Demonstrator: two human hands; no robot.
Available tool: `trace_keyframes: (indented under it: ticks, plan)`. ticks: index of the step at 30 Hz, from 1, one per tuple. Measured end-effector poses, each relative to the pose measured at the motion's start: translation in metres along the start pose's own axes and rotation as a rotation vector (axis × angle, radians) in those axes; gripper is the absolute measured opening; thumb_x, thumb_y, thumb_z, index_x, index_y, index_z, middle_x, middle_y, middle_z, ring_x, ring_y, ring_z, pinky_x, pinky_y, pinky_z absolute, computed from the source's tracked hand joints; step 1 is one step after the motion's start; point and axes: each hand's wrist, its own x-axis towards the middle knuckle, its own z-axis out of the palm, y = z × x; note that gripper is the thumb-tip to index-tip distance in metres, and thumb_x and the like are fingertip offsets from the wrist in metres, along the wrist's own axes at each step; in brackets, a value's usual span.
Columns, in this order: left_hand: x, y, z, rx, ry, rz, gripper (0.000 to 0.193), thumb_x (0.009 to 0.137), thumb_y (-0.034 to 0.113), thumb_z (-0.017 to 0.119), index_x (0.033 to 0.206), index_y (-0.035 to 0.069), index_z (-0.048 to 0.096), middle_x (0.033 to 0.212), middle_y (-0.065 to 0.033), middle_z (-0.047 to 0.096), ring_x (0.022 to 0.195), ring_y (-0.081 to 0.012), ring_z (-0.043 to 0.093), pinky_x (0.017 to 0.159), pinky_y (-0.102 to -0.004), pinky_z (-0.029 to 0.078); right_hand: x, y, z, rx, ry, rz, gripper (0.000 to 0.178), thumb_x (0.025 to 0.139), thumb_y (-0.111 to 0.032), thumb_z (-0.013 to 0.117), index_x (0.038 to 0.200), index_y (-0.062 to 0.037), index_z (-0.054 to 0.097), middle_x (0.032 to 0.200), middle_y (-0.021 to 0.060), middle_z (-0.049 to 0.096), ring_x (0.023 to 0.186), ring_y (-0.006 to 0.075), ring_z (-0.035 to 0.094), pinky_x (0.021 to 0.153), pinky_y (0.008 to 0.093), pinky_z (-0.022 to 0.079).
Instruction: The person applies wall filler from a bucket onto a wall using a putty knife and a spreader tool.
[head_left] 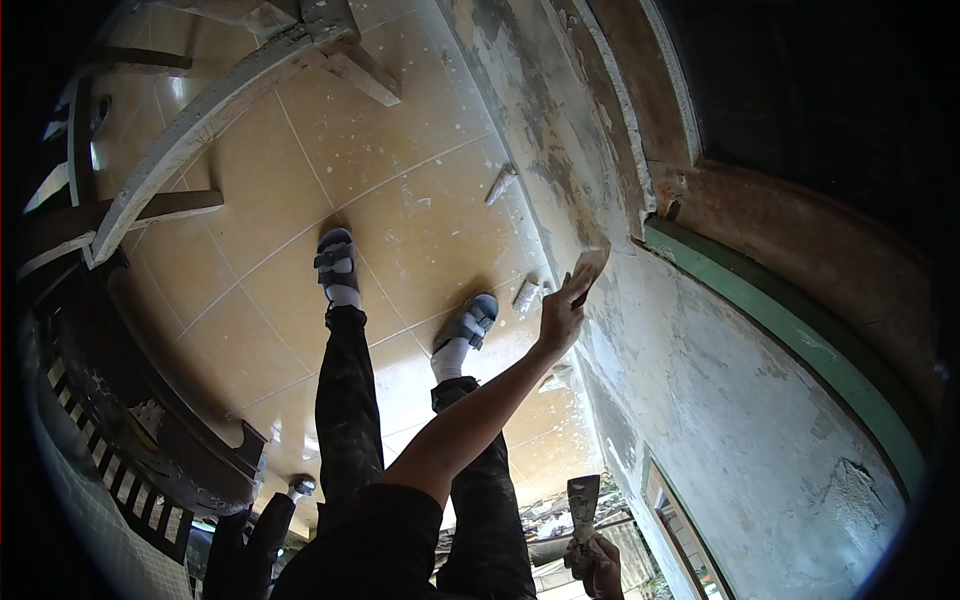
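My left hand [563, 318] reaches across to the wall [690, 370], its fingers closed round a thin, flat brownish piece [592, 264]. That piece lies against the wall's patchy grey plaster; its exact kind is unclear. Low on the right, my right hand [597, 562] grips the handle of a putty knife [583, 505], whose broad dark blade points upward, apart from the wall. Grey-white smears cover the handle and the fingers. Above the working spot, a green ledge [770, 315] runs along the wall beneath a brown wooden frame [800, 215].
Two whitish, smeared pieces, one farther off [501, 185] and one nearer [526, 295], lie by the wall's foot on spattered tan tiles [420, 220]. A wooden trestle-like frame [210, 120] stands far left, a dark slatted bench [150, 400] nearer. Another foot [301, 487] shows near the bench.
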Motion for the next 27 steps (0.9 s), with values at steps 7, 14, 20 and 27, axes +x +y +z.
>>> trace_keyframes:
  ticks: [7, 14, 20, 27]
  plan:
    - [0.084, 0.022, -0.047, -0.091, 0.442, -0.153, 0.046, 0.081, -0.013, 0.043, 0.123, 0.000, 0.056, 0.126, -0.0175, 0.055, 0.123, -0.0247, 0.049, 0.111, -0.0358, 0.025, 0.000, 0.008, -0.003, 0.059, 0.074, -0.072, 0.026, 0.094, -0.017, 0.050, 0.102, 0.0069, 0.056, 0.082, 0.0139, 0.061, 0.062, 0.0188, 0.059, 0.047, 0.0269, 0.042]
    - [0.017, 0.046, 0.030, -0.070, 0.101, -0.053, 0.059, 0.075, -0.021, 0.038, 0.127, 0.002, 0.052, 0.139, -0.0177, 0.042, 0.133, -0.0249, 0.036, 0.110, -0.0334, 0.027, -0.002, 0.000, 0.011, 0.108, 0.072, -0.032, 0.027, 0.094, -0.018, 0.050, 0.103, 0.0066, 0.056, 0.078, 0.0126, 0.060, 0.056, 0.0154, 0.054, 0.042, 0.0243, 0.037]
    - [0.076, 0.031, -0.055, 0.018, 0.360, -0.111, 0.057, 0.073, -0.014, 0.037, 0.126, -0.001, 0.053, 0.125, -0.0221, 0.054, 0.121, -0.0275, 0.050, 0.104, -0.0322, 0.037, -0.008, 0.003, 0.008, 0.083, 0.047, -0.028, 0.027, 0.094, -0.018, 0.049, 0.103, 0.0061, 0.057, 0.077, 0.0113, 0.060, 0.059, 0.0152, 0.056, 0.047, 0.0251, 0.042]
    - [0.126, 0.063, 0.014, -0.211, 0.383, 0.098, 0.047, 0.084, -0.016, 0.043, 0.128, -0.001, 0.050, 0.137, -0.0194, 0.042, 0.131, -0.0249, 0.035, 0.108, -0.0314, 0.031, 0.002, 0.006, 0.009, 0.082, 0.076, -0.073, 0.026, 0.094, -0.016, 0.049, 0.105, 0.0071, 0.056, 0.083, 0.0140, 0.061, 0.066, 0.0204, 0.061, 0.062, 0.0333, 0.052]
